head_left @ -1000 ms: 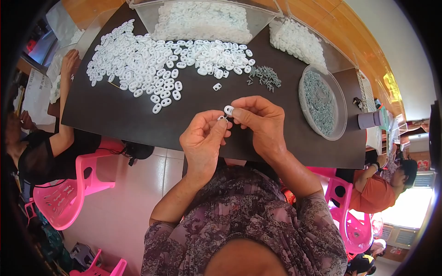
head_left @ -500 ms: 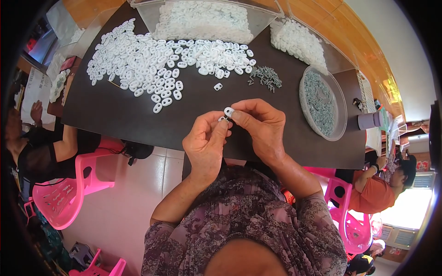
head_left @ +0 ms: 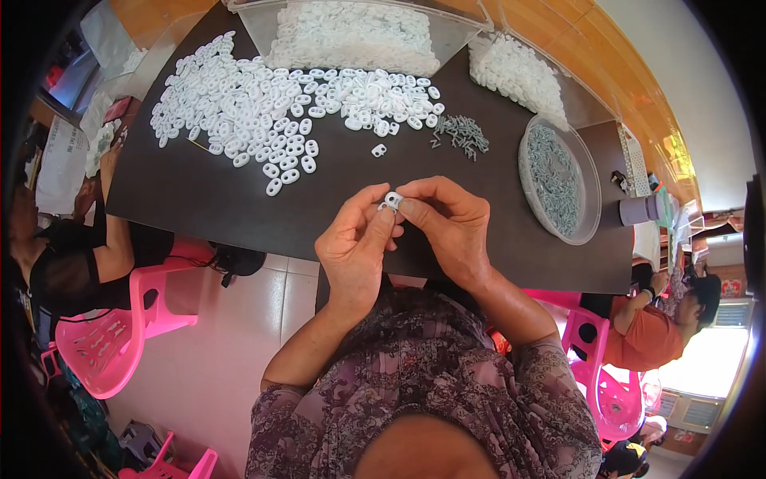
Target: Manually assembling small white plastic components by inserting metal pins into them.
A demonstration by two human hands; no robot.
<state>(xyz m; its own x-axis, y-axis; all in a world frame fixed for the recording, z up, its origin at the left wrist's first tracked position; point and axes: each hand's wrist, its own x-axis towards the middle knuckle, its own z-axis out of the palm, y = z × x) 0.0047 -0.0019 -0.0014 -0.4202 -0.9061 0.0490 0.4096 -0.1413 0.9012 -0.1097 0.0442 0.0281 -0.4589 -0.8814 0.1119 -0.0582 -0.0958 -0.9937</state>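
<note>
Above the near part of the dark table, my left hand and my right hand meet fingertip to fingertip. Between my right thumb and forefinger is pinched a small white oval plastic piece with a hole showing. The left fingertips press on a white bit touching it; whether that is a second piece or part of the same one, I cannot tell. Just beyond the hands lies a single white piece. Farther off spreads a large heap of white two-hole pieces, with a small pile of grey screw-like pins to its right.
A round clear tub of grey pins stands on the right, by a lidded purple-grey container. Clear bins of white pieces line the far edge. People sit left and right; a pink chair stands at the left.
My hands have shifted very slightly, and the white piece has turned so its hole shows more plainly. At the left, another person's arm has moved up toward their table.
</note>
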